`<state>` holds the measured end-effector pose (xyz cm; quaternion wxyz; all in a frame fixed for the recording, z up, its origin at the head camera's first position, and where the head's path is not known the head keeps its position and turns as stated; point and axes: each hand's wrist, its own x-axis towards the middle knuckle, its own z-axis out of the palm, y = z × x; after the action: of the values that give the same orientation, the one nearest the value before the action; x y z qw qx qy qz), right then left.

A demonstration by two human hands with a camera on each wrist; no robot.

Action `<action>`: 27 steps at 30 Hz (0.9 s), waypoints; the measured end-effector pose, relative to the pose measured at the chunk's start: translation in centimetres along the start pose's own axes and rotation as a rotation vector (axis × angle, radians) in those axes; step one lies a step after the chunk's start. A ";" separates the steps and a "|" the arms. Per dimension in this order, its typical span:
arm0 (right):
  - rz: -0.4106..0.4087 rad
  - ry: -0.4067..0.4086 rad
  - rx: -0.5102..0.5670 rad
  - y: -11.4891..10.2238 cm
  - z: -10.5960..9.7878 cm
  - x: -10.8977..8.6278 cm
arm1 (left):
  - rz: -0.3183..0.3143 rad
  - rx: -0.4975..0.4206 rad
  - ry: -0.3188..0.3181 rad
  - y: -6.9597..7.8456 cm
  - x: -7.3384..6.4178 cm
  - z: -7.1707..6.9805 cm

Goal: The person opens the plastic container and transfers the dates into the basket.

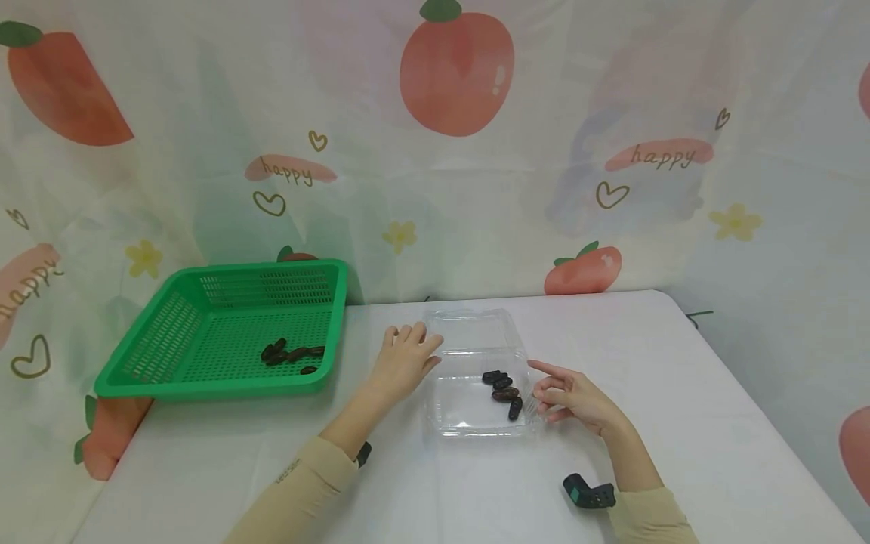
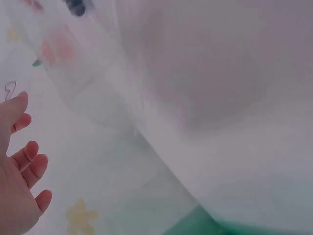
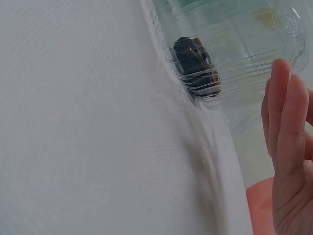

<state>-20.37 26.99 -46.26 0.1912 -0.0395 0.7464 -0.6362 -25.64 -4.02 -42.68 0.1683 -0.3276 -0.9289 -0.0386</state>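
A clear plastic clamshell box (image 1: 462, 412) lies on the table with its lid (image 1: 472, 329) folded back. Several dark dates (image 1: 505, 394) sit along the right side of its base. My left hand (image 1: 405, 361) hovers at the box's left edge, fingers loosely bent and holding nothing; the left wrist view also shows the hand (image 2: 22, 181) with nothing in it. Beside the right wall is my right hand (image 1: 574, 397), its index finger stretched toward the box. In the right wrist view, dates (image 3: 195, 66) show through the box wall near the extended fingers (image 3: 291, 122); whether they touch the plastic, I cannot tell.
A green plastic basket (image 1: 143, 385) stands at the left of the white-covered table (image 1: 646, 340), with several more dates (image 1: 275, 355) on its floor. A printed cloth (image 1: 476, 196) hangs behind the table. Dark devices (image 1: 587, 493) are worn at the wrists.
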 end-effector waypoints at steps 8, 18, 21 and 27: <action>-0.007 -0.008 0.003 0.1 -0.1 0.1 | 0.052 0.045 -0.052 3.0 0.5 1.8; -0.002 0.005 -0.002 0.1 0.0 0.0 | 0.115 0.075 -0.128 6.2 1.2 3.4; -0.005 0.007 -0.004 0.2 0.0 0.0 | 0.137 0.085 -0.137 7.0 1.3 3.8; -0.012 0.005 -0.006 0.3 0.0 0.0 | 0.163 0.083 -0.141 7.6 1.5 4.8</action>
<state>-20.35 27.03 -46.60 0.1854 -0.0428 0.7486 -0.6351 -23.38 3.75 -46.94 0.1185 -0.3966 -0.9096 0.0369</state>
